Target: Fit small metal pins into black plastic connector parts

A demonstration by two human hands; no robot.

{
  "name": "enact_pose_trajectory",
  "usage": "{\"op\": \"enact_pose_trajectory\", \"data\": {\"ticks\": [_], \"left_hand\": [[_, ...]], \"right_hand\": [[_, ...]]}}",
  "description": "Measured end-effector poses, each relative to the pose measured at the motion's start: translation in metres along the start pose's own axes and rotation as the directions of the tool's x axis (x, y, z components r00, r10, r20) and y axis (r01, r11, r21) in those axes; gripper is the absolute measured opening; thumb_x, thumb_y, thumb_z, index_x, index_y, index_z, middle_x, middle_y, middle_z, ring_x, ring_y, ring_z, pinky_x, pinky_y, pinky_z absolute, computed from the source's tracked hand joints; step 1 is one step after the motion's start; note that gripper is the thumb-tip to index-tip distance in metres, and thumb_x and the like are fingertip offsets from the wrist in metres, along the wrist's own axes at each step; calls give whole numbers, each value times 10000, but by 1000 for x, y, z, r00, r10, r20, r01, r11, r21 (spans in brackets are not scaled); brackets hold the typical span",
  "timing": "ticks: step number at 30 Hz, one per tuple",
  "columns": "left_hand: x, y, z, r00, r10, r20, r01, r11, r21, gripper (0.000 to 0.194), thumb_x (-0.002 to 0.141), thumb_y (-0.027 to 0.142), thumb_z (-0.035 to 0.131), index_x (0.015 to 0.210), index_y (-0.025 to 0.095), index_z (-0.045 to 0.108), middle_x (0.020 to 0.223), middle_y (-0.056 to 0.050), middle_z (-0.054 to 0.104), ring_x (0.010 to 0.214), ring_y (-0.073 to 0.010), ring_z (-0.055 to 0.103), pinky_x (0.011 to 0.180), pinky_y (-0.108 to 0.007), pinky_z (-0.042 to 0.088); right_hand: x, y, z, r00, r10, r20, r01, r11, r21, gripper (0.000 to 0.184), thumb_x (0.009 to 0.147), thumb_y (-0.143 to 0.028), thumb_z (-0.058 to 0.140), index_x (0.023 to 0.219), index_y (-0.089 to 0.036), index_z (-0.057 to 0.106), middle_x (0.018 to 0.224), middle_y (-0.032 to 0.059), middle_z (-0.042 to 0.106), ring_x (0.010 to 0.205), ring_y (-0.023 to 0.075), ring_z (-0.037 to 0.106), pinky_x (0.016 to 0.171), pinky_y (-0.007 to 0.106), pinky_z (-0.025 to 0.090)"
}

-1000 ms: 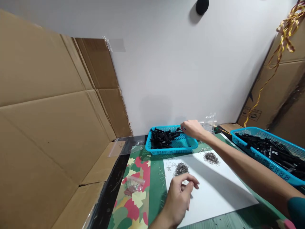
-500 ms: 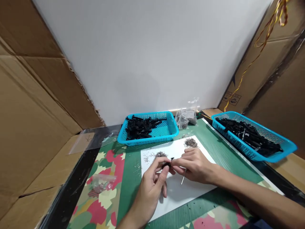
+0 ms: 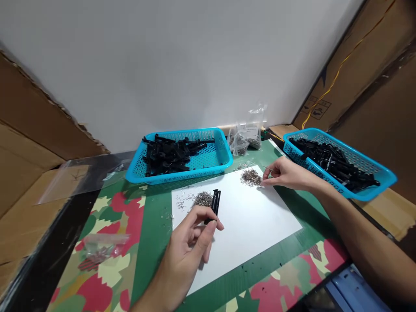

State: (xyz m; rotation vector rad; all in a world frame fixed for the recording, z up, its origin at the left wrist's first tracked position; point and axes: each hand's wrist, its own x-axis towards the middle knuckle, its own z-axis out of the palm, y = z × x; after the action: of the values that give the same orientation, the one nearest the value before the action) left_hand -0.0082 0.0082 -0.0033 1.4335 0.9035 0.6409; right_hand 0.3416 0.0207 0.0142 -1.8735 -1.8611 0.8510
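Observation:
My left hand is closed, pinching a narrow black plastic part between thumb and fingers over the white sheet. The part stands roughly upright and shows long slots. Just behind it lies a heap of small silvery metal pieces, some scattered to the left. My right hand is at the right edge of a second heap of small brownish metal pieces, fingertips close to the sheet. It keeps a thin metal rod in its curled fingers, mostly hidden. Whether the fingertips also pinch a small piece is too small to tell.
A blue basket of black plastic parts stands behind the white sheet; another blue basket of them is at the right. Clear bags of small pieces lie between. A small plastic bag rests at left. Cardboard walls flank the table.
My right hand has left the black part and moved right and back to the brownish heap. The left hand still holds the part, now standing up in view. The camera view has shifted.

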Motion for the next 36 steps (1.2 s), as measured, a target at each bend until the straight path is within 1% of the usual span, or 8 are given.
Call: {"op": "enact_pose_trajectory", "data": {"ticks": [4,11,17,19,22,27,33,36], "left_hand": [[1,1,2,998,-25,-55,27,999,23,319,1013,525,667,1071,211,667,951,-42,734,497,-76,487,493,-211,408],[6,-4,0,1000,-21,21,20,999,42,320,1028,517,643,1037,201,696,878,-41,750,470,-78,477,469,-209,424],[4,-3,0,1000,-12,12,12,998,66,319,1019,509,655,1024,196,711,874,-49,754,474,-86,481,473,-217,431],[4,-2,1,1000,-14,17,13,998,66,326,1018,517,653,1025,196,711,874,-51,754,476,-90,482,468,-217,428],[3,-2,1,1000,-16,21,15,998,68,319,1018,520,657,1018,205,708,873,-41,753,484,-89,479,474,-210,425],[3,-2,1,999,-14,31,11,996,87,316,1025,524,649,1027,213,705,887,-38,754,503,-95,482,493,-213,425],[2,-1,-1,999,-2,53,-5,993,121,334,1038,545,625,1042,221,702,895,-39,746,530,-106,495,512,-220,442],[1,-1,-1,998,-5,58,-2,992,123,328,1040,544,625,1049,226,704,910,-35,745,534,-103,500,517,-219,443]], "right_hand": [[3,-3,9,999,48,-11,-48,998,-48,323,811,-473,836,803,-151,848,529,-50,436,519,103,328,498,291,206],[0,-2,5,999,22,26,-19,994,-109,184,827,-345,814,824,-164,845,533,-77,333,518,101,294,520,303,210],[-5,2,-3,989,-34,147,47,995,-88,217,846,-355,753,892,-169,855,580,-49,451,551,112,358,517,294,224],[-6,4,-5,981,-55,184,68,996,-62,254,866,-366,729,957,-167,860,584,-54,428,547,110,339,513,290,215],[-7,5,-7,986,-54,161,61,997,-42,285,880,-391,724,989,-162,854,570,-66,348,537,112,299,508,292,202],[-5,-3,-2,995,-32,94,38,997,-66,273,857,-423,780,901,-159,833,546,-76,332,524,109,297,528,304,205],[-8,-10,4,985,-117,130,134,983,-127,156,886,-293,750,915,-179,854,575,-65,361,536,105,291,550,307,221],[-9,-8,4,973,-188,135,200,976,-82,181,923,-320,742,914,-177,851,595,-53,404,559,105,316,552,297,241]]}}
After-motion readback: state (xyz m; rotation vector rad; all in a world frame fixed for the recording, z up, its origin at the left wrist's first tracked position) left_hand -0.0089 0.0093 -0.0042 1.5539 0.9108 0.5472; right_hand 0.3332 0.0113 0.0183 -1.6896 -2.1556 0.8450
